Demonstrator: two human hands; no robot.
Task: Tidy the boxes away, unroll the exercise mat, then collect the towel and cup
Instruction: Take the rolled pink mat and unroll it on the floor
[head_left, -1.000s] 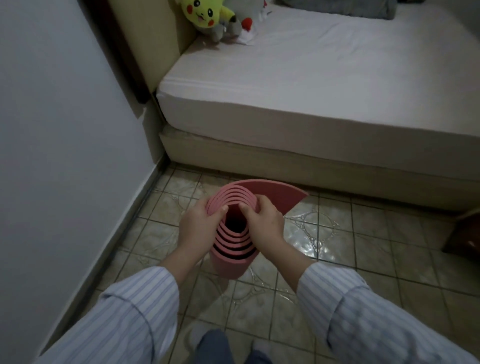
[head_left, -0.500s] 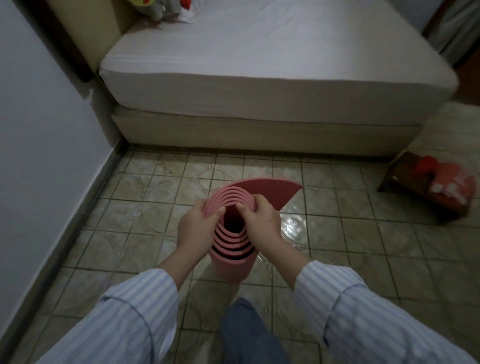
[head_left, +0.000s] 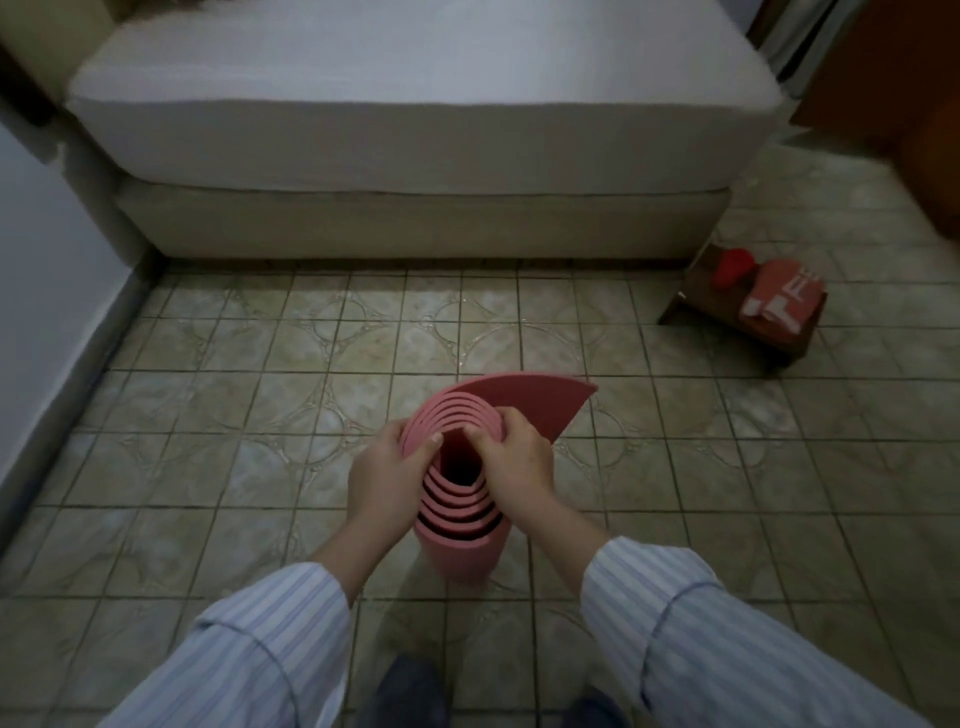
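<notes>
The mat (head_left: 460, 540) stood rolled on end before the bed (head_left: 415, 130); left hand (head_left: 382, 480) and right hand (head_left: 519, 462) pinched its upper rim, fingers curled.

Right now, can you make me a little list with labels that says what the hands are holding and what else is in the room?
held thing: pink exercise mat, still rolled, standing on end
left hand: grips the roll's top edge
right hand: grips the top edge, fingers inside the coil
loose flap: outer end curling off to the right
floor: patterned tiles
bed: behind the mat
wooden stool: to the right, by the bed
on the stool: red towel and red cup
</notes>
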